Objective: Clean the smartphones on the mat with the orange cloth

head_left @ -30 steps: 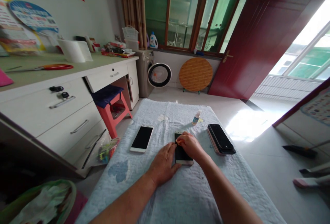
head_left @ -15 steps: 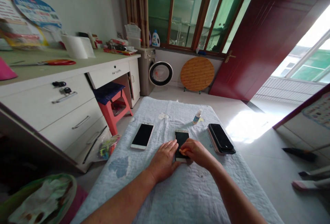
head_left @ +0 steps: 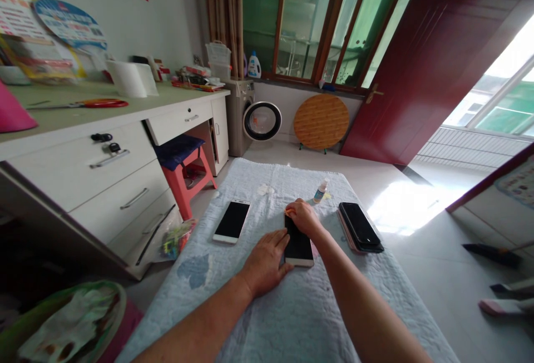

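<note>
A phone with a dark screen (head_left: 298, 246) lies in the middle of the cloth-covered table (head_left: 308, 318). My left hand (head_left: 267, 258) rests flat along its left edge, fingers stretched out. Over the phone's far end, my right hand (head_left: 303, 217) is closed on a small orange cloth (head_left: 288, 212), mostly hidden by the fingers. A white phone (head_left: 232, 221) lies to the left. On the right, a black phone (head_left: 361, 226) sits on top of another one. A small spray bottle (head_left: 321, 191) stands just beyond my right hand.
A white desk (head_left: 95, 157) runs along the left, with a red stool (head_left: 189, 176) under it. At the lower left is a bin (head_left: 120, 324). A washing machine (head_left: 241, 123) with its door open stands behind the table.
My right hand has moved from the lower middle of the phone to its far end with the orange cloth. My left hand stays at the phone's left edge.
</note>
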